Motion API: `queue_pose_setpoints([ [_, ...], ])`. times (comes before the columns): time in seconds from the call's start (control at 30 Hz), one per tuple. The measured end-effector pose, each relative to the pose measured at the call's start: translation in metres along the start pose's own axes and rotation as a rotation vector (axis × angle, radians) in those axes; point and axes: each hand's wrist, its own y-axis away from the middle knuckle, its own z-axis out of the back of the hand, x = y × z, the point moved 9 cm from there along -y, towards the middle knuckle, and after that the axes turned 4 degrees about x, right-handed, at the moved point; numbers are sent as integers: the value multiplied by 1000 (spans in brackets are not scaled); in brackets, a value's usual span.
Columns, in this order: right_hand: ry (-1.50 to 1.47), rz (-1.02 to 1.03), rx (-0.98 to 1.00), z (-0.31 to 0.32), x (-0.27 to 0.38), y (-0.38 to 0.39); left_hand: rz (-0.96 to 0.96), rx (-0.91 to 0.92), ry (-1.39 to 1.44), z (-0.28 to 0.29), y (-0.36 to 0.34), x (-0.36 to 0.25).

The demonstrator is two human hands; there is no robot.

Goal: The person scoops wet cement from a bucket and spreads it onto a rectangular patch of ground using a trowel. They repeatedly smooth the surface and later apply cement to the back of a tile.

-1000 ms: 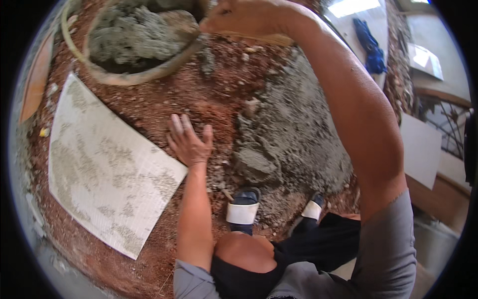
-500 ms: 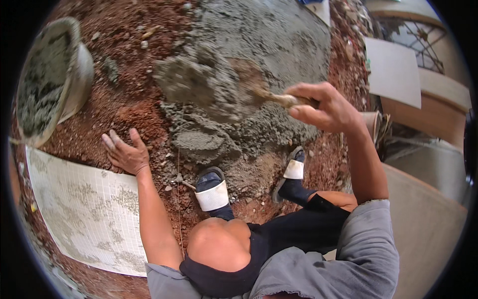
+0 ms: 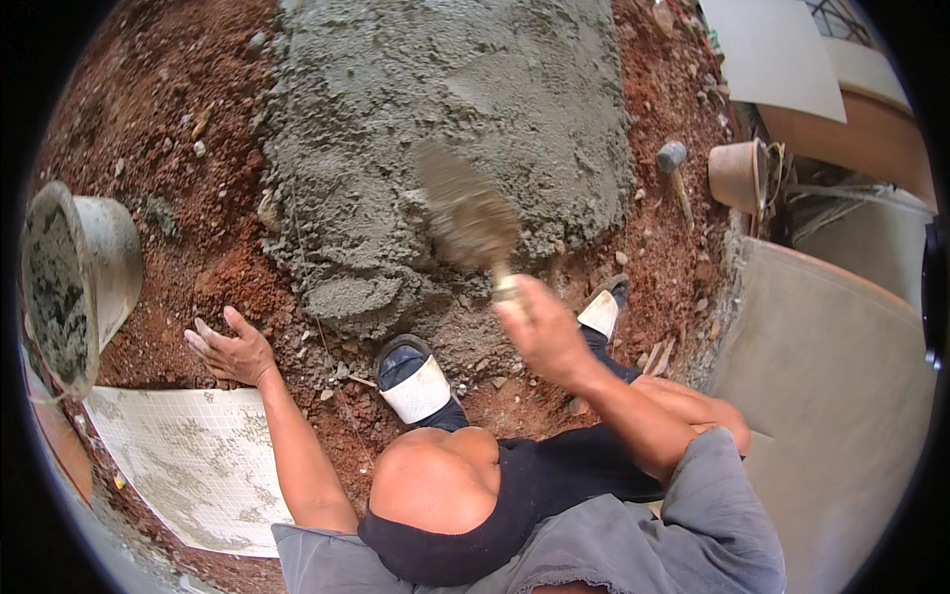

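In my right hand (image 3: 542,332) is the handle of a trowel (image 3: 473,220). Its blade, blurred by motion, is over the near part of a strip of wet grey mortar (image 3: 396,89). A rough lump of mortar (image 3: 356,294) sits at the strip's near left edge, by my sandalled foot. My left hand (image 3: 230,348) has its fingers spread, resting on or just above the red soil and holding nothing. Close to it lies a white mosaic tile sheet (image 3: 198,445) with grey smears. Beyond that hand stands a bucket (image 3: 111,262) with grey mortar inside.
A mallet (image 3: 674,158) with a dark head lies on the soil to the right of the strip. Past it is a small brownish bucket (image 3: 734,176). A white panel (image 3: 777,59) is at the upper right, and a large tan slab (image 3: 821,376) fills the right side.
The trowel carried a big heap of mortar before; now its blade shows without it. My right hand has come left and nearer, the wrist turned. The view has shifted, showing the mallet.
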Motion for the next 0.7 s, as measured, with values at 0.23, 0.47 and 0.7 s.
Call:
queue_pose_setpoints([
  [0.23, 265, -94, 109, -60, -49, -19, 48, 37, 22, -9, -1, 10],
  [0.47, 48, -655, -35, 40, -150, 20, 23, 10, -2, -9, -2, 10],
  [0.7, 100, -338, 129, 3, -147, 10, 2, -16, -13, -10, -3, 10],
])
